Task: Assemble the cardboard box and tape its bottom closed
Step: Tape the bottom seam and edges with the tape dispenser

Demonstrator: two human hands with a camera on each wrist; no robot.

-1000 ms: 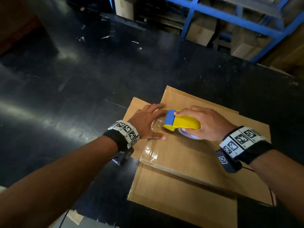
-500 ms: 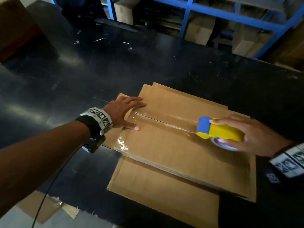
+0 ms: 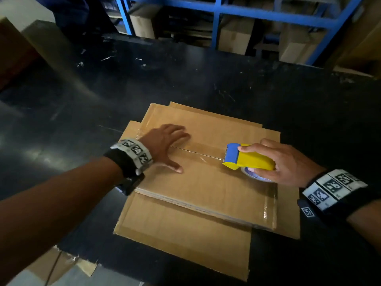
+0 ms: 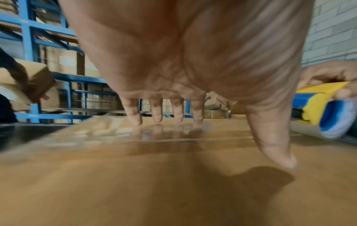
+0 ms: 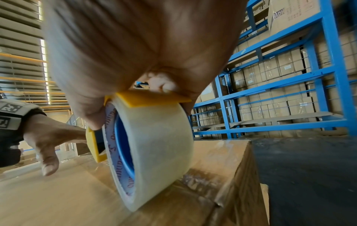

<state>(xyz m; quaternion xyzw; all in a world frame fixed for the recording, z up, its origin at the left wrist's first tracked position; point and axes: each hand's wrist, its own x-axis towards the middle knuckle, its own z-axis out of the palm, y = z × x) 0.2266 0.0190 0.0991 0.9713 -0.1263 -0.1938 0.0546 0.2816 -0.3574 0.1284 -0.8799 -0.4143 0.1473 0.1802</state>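
We stand at a dark, glossy table (image 3: 86,112) whose black top is scuffed and flecked with pale specks, with dull patches of light reflected on its left part. Behind it rises blue steel racking (image 3: 216,25), its shelves (image 5: 280,120) stacked with brown cartons (image 5: 286,64), some behind wire mesh. In the left wrist view we see a grey block wall (image 4: 332,30) at the far right. In the right wrist view a surface of horizontal slats (image 5: 21,45) fills the left, with a bright vertical strip of light (image 5: 44,64) beside it. Torn cardboard scraps (image 3: 61,265) lie on the pale floor (image 3: 115,275) below the table's near edge.
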